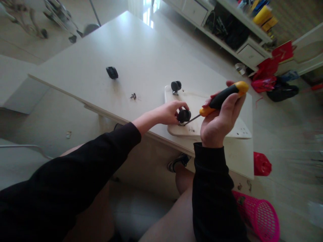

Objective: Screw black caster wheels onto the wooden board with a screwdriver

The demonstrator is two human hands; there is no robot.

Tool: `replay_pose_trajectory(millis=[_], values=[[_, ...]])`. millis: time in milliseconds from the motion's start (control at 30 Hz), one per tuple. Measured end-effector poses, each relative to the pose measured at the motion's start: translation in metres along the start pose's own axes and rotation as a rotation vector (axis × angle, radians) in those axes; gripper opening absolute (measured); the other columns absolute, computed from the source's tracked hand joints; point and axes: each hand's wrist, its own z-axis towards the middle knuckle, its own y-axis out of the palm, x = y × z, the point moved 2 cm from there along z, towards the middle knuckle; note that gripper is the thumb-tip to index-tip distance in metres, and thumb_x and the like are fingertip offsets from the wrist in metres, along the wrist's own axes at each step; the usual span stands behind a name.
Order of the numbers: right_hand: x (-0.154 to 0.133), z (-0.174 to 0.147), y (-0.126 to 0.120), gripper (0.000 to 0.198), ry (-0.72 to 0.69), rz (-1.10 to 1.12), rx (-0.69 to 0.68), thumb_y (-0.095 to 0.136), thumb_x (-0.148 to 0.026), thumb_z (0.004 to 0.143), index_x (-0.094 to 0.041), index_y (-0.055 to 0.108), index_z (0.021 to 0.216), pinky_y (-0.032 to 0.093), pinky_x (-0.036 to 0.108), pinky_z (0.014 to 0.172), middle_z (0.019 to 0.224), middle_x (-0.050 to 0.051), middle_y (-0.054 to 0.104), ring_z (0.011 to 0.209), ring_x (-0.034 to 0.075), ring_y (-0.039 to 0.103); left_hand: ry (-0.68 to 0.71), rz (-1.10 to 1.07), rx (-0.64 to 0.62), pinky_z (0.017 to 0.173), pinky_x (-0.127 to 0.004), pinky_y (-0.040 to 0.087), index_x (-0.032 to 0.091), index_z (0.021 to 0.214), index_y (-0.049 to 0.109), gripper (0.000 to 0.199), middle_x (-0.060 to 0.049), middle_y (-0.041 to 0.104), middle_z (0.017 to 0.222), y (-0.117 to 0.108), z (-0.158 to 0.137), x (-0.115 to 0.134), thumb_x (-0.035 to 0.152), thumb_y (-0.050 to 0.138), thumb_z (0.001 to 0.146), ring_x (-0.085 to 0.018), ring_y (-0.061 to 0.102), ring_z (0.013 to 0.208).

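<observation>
My left hand [174, 112] is closed around a black caster wheel [184, 115] near the front corner of a white board [202, 129], which lies on the table. In my right hand [222, 116] is a screwdriver [224, 97] with a yellow and black handle. Its shaft slants down to the metal plate at the caster's base; the exact tip contact is too small to tell. A second caster [176, 86] stands on the board's far corner. Farther left on the tabletop lies another black caster [112, 72]. A small heap of dark screws [133, 96] sits between it and the board.
The white table [141, 53] ends in a front edge close to my legs. A pink mesh basket [266, 218] lies on the floor at lower right, with a red bag [262, 164] by the table's right edge. A white cabinet [194, 11] stands beyond.
</observation>
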Motion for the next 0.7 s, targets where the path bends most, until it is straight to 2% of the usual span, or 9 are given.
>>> replay_pose_trajectory(millis=[100, 200, 367, 500, 600, 700], values=[[-0.006, 0.0, -0.002, 0.03, -0.017, 0.02, 0.029, 0.054, -0.061, 0.104, -0.033, 0.05, 0.113, 0.061, 0.029, 0.067, 0.097, -0.003, 0.06, 0.073, 0.011, 0.07, -0.015, -0.032, 0.005, 0.065, -0.027, 0.051, 0.018, 0.12, 0.071, 0.058, -0.007, 0.075, 0.106, 0.001, 0.001, -0.003, 0.003, 0.067, 0.064, -0.012, 0.063, 0.069], [-0.013, -0.001, -0.003, 0.029, -0.002, 0.007, 0.051, 0.059, -0.056, 0.102, -0.033, 0.045, 0.111, 0.062, 0.028, 0.064, 0.102, -0.004, 0.064, 0.076, 0.012, 0.074, -0.024, -0.022, 0.02, 0.065, -0.028, 0.051, 0.018, 0.121, 0.072, 0.059, -0.007, 0.075, 0.104, 0.003, 0.002, -0.005, 0.002, 0.068, 0.065, -0.013, 0.063, 0.068], [-0.022, -0.004, -0.004, 0.029, 0.011, 0.036, 0.036, 0.064, -0.049, 0.1, -0.033, 0.041, 0.108, 0.058, 0.026, 0.059, 0.094, -0.006, 0.066, 0.063, 0.01, 0.069, -0.041, 0.0, 0.035, 0.067, -0.03, 0.051, 0.017, 0.124, 0.073, 0.06, -0.004, 0.074, 0.092, 0.004, 0.002, -0.005, 0.0, 0.068, 0.067, -0.015, 0.065, 0.07], [-0.02, -0.005, -0.003, 0.033, 0.03, 0.083, 0.053, 0.069, -0.051, 0.097, -0.032, 0.044, 0.108, 0.054, 0.024, 0.058, 0.087, -0.008, 0.06, 0.059, 0.008, 0.063, -0.041, -0.019, 0.028, 0.065, -0.028, 0.048, 0.016, 0.125, 0.073, 0.061, -0.002, 0.071, 0.085, 0.004, 0.002, -0.004, -0.002, 0.065, 0.067, -0.014, 0.063, 0.067], [-0.014, -0.003, -0.001, 0.035, 0.076, 0.145, 0.061, 0.059, -0.061, 0.101, -0.031, 0.05, 0.118, 0.05, 0.023, 0.056, 0.082, -0.007, 0.054, 0.057, 0.008, 0.057, -0.053, -0.019, 0.013, 0.065, -0.027, 0.047, 0.013, 0.126, 0.072, 0.061, -0.002, 0.069, 0.084, 0.004, 0.002, -0.003, -0.002, 0.065, 0.068, -0.012, 0.06, 0.067], [-0.01, 0.0, 0.001, 0.049, 0.122, 0.178, 0.068, 0.04, -0.068, 0.106, -0.028, 0.052, 0.131, 0.052, 0.025, 0.06, 0.085, -0.004, 0.054, 0.062, 0.009, 0.06, -0.068, -0.011, 0.013, 0.065, -0.026, 0.046, 0.013, 0.128, 0.071, 0.062, -0.002, 0.069, 0.084, 0.004, 0.002, -0.002, -0.003, 0.065, 0.068, -0.012, 0.06, 0.067]])
